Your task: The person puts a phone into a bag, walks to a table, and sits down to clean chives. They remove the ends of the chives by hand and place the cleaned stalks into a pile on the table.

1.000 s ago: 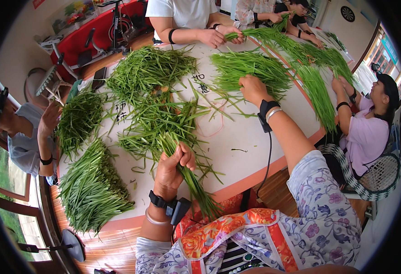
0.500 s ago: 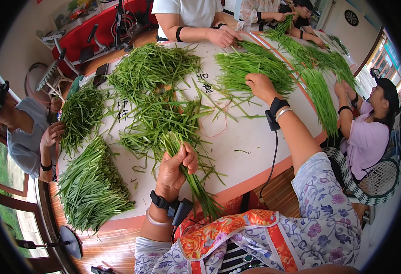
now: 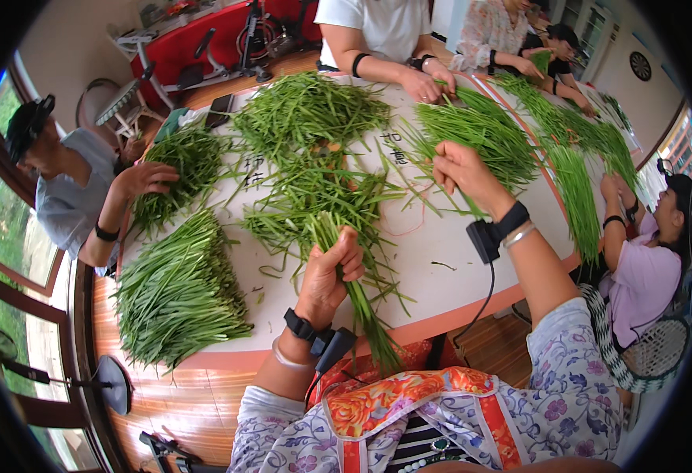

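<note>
My left hand is closed round an upright bunch of garlic chives, its cut ends poking up above my thumb and its leaves hanging toward the table's near edge. My right hand is pinched shut above the table, near the close side of a neat pile of chives. A few green stalks show below its fingers and seem held there. Beyond my left fist lies a loose, tangled heap of chives.
A larger loose heap sits farther back. At the left, a tidy stack lies near the edge of the white table. Co-workers' hands handle chives left, across and right. A cable hangs from my right wrist device.
The view has swung left, so the scene sits farther right. My right hand has drawn back toward me, with stalks now showing under it. The left co-worker's hand has shifted along its heap.
</note>
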A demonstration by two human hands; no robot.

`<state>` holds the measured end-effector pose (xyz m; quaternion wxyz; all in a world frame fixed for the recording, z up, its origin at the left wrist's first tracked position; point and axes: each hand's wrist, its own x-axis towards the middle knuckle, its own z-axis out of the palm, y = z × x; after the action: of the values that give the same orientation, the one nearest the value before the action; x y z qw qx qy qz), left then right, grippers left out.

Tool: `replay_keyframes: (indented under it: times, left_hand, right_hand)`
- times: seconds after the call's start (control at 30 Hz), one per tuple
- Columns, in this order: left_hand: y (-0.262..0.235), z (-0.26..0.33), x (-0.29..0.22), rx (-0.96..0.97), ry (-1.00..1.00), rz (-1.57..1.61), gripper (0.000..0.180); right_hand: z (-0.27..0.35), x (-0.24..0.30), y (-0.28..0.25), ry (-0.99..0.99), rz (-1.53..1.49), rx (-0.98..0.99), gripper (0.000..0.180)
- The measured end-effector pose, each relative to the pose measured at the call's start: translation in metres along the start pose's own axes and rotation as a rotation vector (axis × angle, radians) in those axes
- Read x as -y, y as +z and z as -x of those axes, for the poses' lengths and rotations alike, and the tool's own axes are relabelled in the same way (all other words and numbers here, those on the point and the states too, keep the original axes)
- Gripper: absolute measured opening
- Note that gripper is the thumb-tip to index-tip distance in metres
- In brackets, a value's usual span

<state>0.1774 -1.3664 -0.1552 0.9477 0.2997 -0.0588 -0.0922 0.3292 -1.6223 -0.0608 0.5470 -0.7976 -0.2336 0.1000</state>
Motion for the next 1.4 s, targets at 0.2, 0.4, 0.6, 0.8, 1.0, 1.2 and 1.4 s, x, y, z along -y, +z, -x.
replay_keyframes:
  times: [0.2,0.4,0.6,0.8,1.0,1.2,1.4]
  left_hand:
    - [0.003,0.001,-0.002,-0.060,0.054,-0.004,0.038]
    - [0.019,0.012,-0.003,-0.071,0.140,-0.035,0.038]
    - [0.049,0.046,-0.012,-0.167,0.086,-0.155,0.021]
    - [0.070,0.064,-0.021,-0.120,0.089,-0.298,0.017]
    - [0.072,0.075,-0.027,-0.035,0.149,-0.605,0.018]
    - [0.095,0.112,-0.047,-0.024,0.061,-0.769,0.020]
    - [0.079,0.122,-0.040,0.105,-0.061,-0.703,0.019]
  right_hand:
    - [0.053,0.019,0.099,0.116,-0.416,0.223,0.015]
    - [0.078,0.025,0.143,0.082,-0.493,0.229,0.015]
    - [0.098,0.025,0.156,0.014,-0.393,0.255,0.014]
    - [0.119,0.046,0.162,-0.109,-0.248,0.218,0.015]
    - [0.121,0.068,0.111,-0.211,-0.034,0.102,0.015]
    - [0.121,0.121,0.112,-0.368,-0.050,0.244,0.035]
    - [0.138,0.107,0.121,-0.318,-0.018,0.303,0.032]
